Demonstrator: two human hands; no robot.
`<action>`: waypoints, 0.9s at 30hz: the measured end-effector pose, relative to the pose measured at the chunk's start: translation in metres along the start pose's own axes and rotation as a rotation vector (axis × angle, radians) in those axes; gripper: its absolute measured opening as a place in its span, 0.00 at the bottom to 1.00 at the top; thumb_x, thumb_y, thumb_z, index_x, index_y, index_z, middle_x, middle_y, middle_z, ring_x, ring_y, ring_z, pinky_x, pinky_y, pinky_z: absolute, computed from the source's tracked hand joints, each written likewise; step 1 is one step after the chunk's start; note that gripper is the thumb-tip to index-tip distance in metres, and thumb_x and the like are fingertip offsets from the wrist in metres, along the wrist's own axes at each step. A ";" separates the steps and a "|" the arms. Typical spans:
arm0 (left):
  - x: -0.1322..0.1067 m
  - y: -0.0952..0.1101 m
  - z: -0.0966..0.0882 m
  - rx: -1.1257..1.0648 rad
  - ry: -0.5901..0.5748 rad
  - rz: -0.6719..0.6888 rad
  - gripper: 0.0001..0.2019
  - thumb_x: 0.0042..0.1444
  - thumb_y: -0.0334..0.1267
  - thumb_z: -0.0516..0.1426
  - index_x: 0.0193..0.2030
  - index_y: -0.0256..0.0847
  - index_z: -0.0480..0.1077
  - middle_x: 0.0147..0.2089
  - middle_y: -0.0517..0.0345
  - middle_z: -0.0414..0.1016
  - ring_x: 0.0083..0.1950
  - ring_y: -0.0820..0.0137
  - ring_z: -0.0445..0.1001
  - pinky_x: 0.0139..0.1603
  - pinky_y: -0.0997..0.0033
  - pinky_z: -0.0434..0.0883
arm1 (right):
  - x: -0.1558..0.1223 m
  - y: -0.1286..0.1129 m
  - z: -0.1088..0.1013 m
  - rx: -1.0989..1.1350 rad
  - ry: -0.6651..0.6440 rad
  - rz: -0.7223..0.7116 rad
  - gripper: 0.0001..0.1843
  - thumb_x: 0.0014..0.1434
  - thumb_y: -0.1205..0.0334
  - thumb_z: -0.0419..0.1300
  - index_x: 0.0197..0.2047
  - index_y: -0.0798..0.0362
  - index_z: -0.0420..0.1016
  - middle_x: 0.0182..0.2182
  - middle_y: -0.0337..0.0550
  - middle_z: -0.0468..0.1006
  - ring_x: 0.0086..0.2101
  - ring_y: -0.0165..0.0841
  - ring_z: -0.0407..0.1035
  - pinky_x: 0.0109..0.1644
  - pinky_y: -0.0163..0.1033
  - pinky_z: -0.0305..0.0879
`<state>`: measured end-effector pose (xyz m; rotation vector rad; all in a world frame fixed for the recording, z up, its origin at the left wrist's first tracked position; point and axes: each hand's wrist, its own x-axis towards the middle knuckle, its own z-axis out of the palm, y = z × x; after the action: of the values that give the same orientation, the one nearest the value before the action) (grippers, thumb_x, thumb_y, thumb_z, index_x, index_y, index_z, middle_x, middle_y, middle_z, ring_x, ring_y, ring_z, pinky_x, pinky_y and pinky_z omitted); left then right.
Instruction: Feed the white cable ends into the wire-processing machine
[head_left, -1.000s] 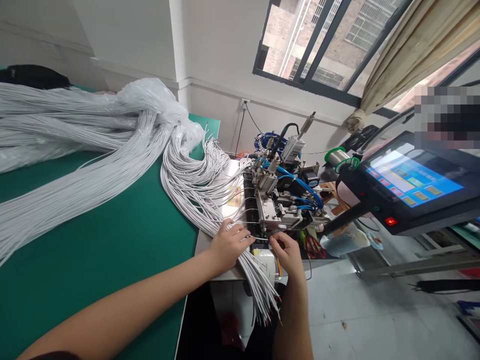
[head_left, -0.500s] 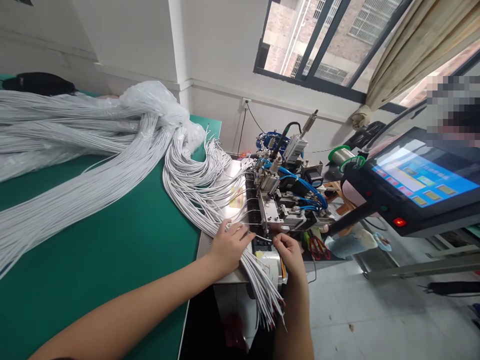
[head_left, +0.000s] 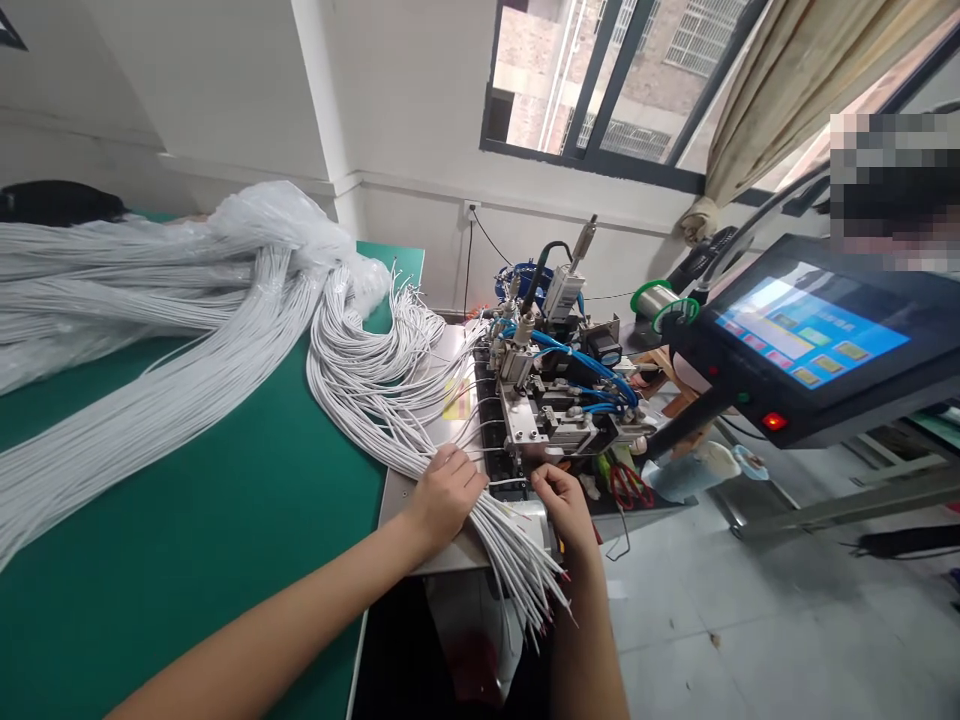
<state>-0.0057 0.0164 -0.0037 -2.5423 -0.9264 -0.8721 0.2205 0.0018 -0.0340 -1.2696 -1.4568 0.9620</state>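
Our left hand clasps white wires; our right hand bends beside the machine, its grip we cannot tell.

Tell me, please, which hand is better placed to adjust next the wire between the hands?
Probably the right hand: its fingertips are beside the machine, near one end of this wire; the left hand lies on the bundle.

White cables, green tabletop
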 end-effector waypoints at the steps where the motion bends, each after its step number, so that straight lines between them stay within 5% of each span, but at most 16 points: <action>1: 0.000 0.000 -0.001 -0.011 -0.002 0.009 0.12 0.62 0.28 0.49 0.32 0.39 0.71 0.27 0.56 0.68 0.34 0.67 0.65 0.49 0.63 0.62 | 0.000 0.001 -0.001 0.001 -0.003 -0.002 0.16 0.59 0.54 0.57 0.24 0.52 0.61 0.22 0.34 0.58 0.26 0.29 0.52 0.30 0.34 0.50; 11: -0.001 0.000 0.003 -0.110 -0.005 0.000 0.15 0.56 0.24 0.50 0.44 0.41 0.73 0.30 0.55 0.68 0.36 0.65 0.64 0.44 0.62 0.61 | 0.001 0.004 0.000 0.080 -0.024 0.039 0.16 0.59 0.53 0.57 0.24 0.52 0.63 0.22 0.34 0.58 0.26 0.29 0.51 0.30 0.34 0.50; 22: -0.002 0.000 0.003 -0.140 -0.050 -0.041 0.14 0.53 0.26 0.53 0.43 0.43 0.75 0.33 0.54 0.71 0.39 0.63 0.66 0.45 0.61 0.61 | -0.002 0.009 0.010 0.316 0.043 0.239 0.17 0.52 0.52 0.62 0.23 0.52 0.62 0.20 0.32 0.56 0.23 0.27 0.49 0.27 0.33 0.49; 27: -0.007 0.000 0.002 -0.173 -0.032 -0.098 0.15 0.51 0.24 0.53 0.43 0.40 0.75 0.38 0.54 0.76 0.43 0.62 0.70 0.49 0.59 0.61 | -0.009 0.007 0.007 0.200 0.096 0.205 0.19 0.54 0.47 0.62 0.23 0.53 0.65 0.21 0.34 0.61 0.24 0.28 0.54 0.29 0.34 0.52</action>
<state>-0.0086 0.0143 -0.0098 -2.6820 -1.0350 -0.9820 0.2155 -0.0060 -0.0438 -1.3145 -1.1422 1.1356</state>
